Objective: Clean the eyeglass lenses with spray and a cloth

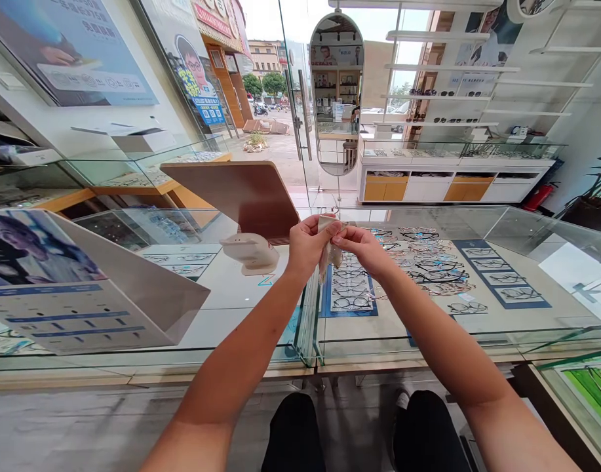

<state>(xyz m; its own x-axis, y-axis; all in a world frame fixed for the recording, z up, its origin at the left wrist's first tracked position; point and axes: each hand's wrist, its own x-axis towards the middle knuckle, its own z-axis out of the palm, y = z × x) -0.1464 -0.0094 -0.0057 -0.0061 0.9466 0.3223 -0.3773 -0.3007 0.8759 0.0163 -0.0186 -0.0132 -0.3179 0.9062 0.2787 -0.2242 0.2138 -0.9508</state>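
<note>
Above the glass counter my two hands meet, fingers closed. A small beige cloth (324,261) is pinched in my left hand (306,248) and hangs down below the fingers. My right hand (363,249) is closed on the cloth's right side, its fingertips touching those of the left. A thin, wire-like piece shows just over the fingertips; it may be part of a glasses frame, but it is too small to tell. Under the glass below my hands, several pairs of glasses (352,292) lie on a blue-edged display tray (328,308).
Left of my hands stands a tablet-like screen (253,196) on a white base (253,254). A desk calendar (84,301) sits nearer on the left. More glasses (435,265) and a blue tray (526,300) lie inside the right case. An oval mirror (337,98) hangs ahead.
</note>
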